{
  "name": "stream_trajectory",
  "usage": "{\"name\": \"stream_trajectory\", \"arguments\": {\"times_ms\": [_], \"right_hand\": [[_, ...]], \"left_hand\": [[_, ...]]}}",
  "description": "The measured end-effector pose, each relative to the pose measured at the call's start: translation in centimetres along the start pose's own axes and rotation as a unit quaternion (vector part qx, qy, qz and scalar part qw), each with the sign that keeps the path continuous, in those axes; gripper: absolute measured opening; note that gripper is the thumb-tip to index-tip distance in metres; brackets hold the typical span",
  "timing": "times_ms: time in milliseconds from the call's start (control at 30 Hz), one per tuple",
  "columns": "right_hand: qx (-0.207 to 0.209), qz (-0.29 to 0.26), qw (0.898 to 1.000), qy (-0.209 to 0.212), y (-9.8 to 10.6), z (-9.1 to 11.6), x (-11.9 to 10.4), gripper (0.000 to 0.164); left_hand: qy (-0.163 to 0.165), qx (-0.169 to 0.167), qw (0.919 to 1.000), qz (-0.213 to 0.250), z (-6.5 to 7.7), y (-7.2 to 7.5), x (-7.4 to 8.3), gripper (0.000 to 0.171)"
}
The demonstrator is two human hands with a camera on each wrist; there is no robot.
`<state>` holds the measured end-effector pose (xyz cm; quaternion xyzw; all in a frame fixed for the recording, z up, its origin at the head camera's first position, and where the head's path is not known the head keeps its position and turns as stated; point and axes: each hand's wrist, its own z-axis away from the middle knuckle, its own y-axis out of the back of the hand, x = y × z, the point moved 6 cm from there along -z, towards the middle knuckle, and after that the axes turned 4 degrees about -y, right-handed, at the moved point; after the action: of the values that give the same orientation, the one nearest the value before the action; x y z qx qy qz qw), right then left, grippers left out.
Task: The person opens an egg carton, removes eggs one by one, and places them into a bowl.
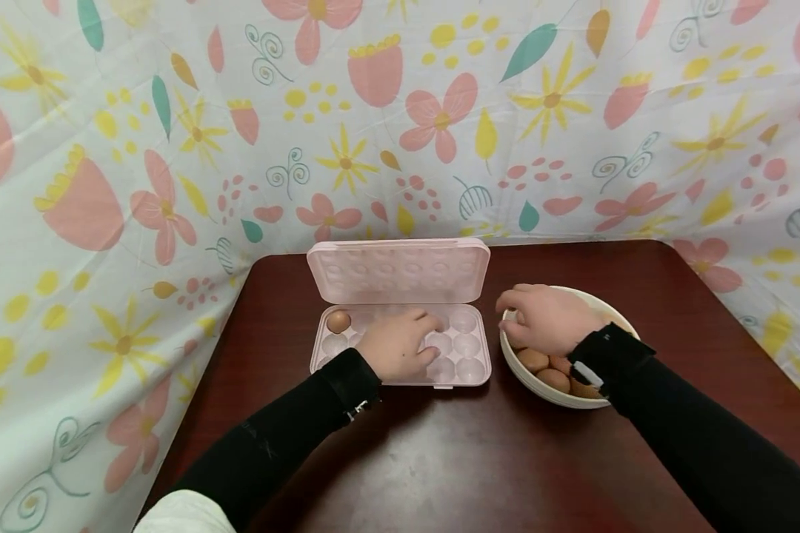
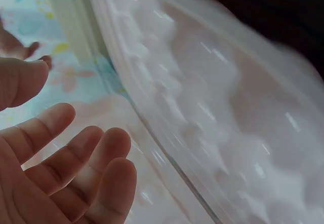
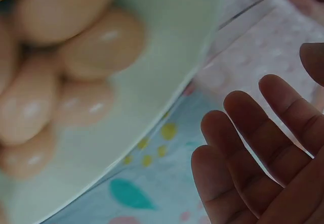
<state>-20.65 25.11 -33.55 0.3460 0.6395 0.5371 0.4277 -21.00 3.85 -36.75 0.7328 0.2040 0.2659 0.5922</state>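
Observation:
A pale pink plastic egg box (image 1: pixel 468 346) lies with its lid (image 1: pixel 400 272) raised at the back. One brown egg (image 1: pixel 338 321) sits in its back left cup. My left hand (image 1: pixel 397 346) is over the cups, hiding several of them. In the left wrist view its fingers (image 2: pixel 115 188) are loosely bent with nothing between them. Above the cream bowl (image 1: pixel 515 369), my right hand (image 1: pixel 550 320) reaches past the left rim. Several brown eggs (image 1: pixel 553 380) lie in the bowl, partly covered by that hand. Its relaxed fingers (image 3: pixel 217 178) hold nothing in the right wrist view.
Both the box and the bowl stand on a dark red-brown table (image 1: pixel 413 459), the bowl to the right. A white cloth (image 1: pixel 400 148) with printed flowers hangs behind the table and along its sides.

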Motion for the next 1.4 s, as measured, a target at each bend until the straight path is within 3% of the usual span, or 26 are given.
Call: {"name": "stream_trajectory", "arguments": {"times_ms": [233, 433, 600, 900, 1167, 1400], "right_hand": [[-0.008, 0.033, 0.999, -0.009, -0.2, 2.6, 2.6, 0.01], [-0.028, 0.056, 0.994, -0.091, 0.5, 4.9, 6.9, 0.024], [-0.055, 0.054, 0.989, -0.126, 0.5, 6.3, 10.2, 0.036], [-0.069, 0.055, 0.983, -0.163, -1.0, 7.3, 12.2, 0.044], [-0.052, 0.076, 0.986, -0.141, -2.2, 7.1, 12.3, 0.03], [-0.065, 0.066, 0.985, -0.146, -2.5, 6.7, 12.6, 0.049]], "left_hand": [[-0.021, 0.012, 0.9994, 0.027, -0.9, -0.2, 2.8, 0.038], [-0.032, 0.024, 0.9982, 0.045, -2.3, -0.9, 4.2, 0.039], [-0.041, 0.033, 0.9967, 0.062, -4.3, -1.0, 5.6, 0.039], [-0.046, 0.017, 0.9972, 0.056, -6.2, -1.9, 8.1, 0.038], [-0.039, 0.002, 0.9983, 0.044, -6.5, -2.4, 7.8, 0.042], [-0.038, 0.006, 0.9983, 0.043, -6.5, -2.5, 7.2, 0.041]]}}
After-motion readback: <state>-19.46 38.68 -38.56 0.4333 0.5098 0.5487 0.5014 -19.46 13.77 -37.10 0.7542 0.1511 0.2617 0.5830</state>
